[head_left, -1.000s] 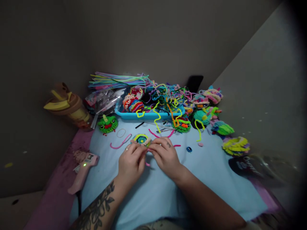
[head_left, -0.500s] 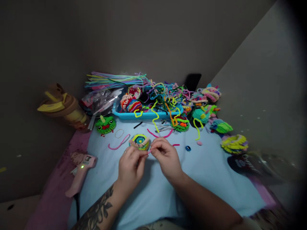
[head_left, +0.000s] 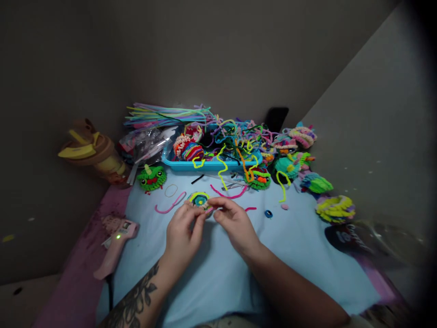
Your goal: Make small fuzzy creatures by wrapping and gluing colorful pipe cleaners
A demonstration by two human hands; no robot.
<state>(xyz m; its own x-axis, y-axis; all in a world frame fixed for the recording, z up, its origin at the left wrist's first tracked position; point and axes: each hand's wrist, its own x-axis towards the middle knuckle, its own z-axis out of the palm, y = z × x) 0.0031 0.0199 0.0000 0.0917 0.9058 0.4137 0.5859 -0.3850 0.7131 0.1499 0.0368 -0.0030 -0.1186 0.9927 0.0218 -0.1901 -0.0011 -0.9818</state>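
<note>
My left hand (head_left: 184,230) pinches a short pink piece of pipe cleaner (head_left: 209,210) between thumb and forefinger. Close to its right end, my right hand (head_left: 237,223) has its thumb and forefinger apart, with nothing visible between them. Just beyond the fingertips lies a round coiled pipe-cleaner piece (head_left: 199,198) in yellow, teal and beige, partly covered by my left hand. A bent pink pipe cleaner (head_left: 167,207) rests to the left. A darker pink strand (head_left: 228,195) curves behind my right hand.
A blue tray (head_left: 211,167) heaped with pipe cleaners stands at the back. On the left are a pink glue gun (head_left: 118,248), a green pipe-cleaner figure (head_left: 152,178) and a brown cup (head_left: 99,155). Several colourful figures line the right, near a blue bead-like piece (head_left: 268,213).
My right thumb and forefinger have parted from the pink piece, which stays in my left fingers. Both hands have shifted slightly toward the coiled piece.
</note>
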